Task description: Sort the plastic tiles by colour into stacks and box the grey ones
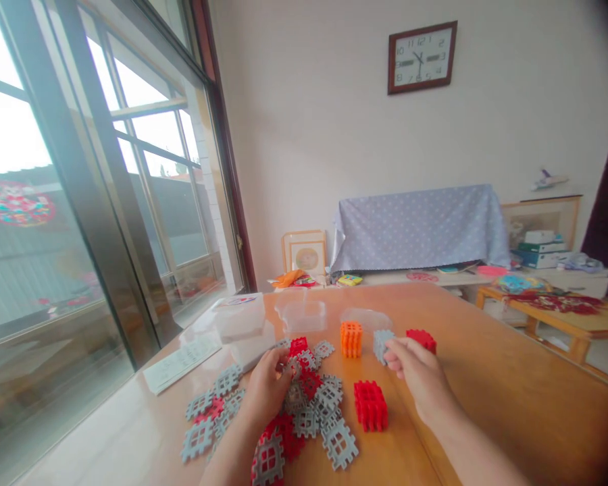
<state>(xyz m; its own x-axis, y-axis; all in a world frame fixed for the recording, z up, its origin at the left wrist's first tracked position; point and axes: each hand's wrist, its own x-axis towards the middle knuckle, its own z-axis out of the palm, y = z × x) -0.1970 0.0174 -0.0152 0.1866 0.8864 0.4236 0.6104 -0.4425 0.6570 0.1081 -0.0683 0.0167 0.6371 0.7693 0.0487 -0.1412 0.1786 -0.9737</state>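
A small grey stack (382, 343) of lattice pieces stands on the far right part of the worktop (481, 358), between an orange stack (351, 339) to its left and a red stack (425, 339) to its right. The right hand (416, 372) is at its near right edge, the fingers curled close together there; whether they are clamped on it, I cannot tell. A larger red block (369, 406) of stacked pieces stands nearer, left of the right forearm.

Left of these blocks spreads a loose pile (308, 422) of grey and red pieces, some overlapping. The left hand (268, 381) is over it, fingers bent down toward the pieces; I cannot tell whether they grip one.

Beyond the pile is a clear plastic container (307, 316), with a white box (240, 317) to its left and a paper sheet (182, 362) farther left. A framed clock (421, 59) hangs on the far wall.
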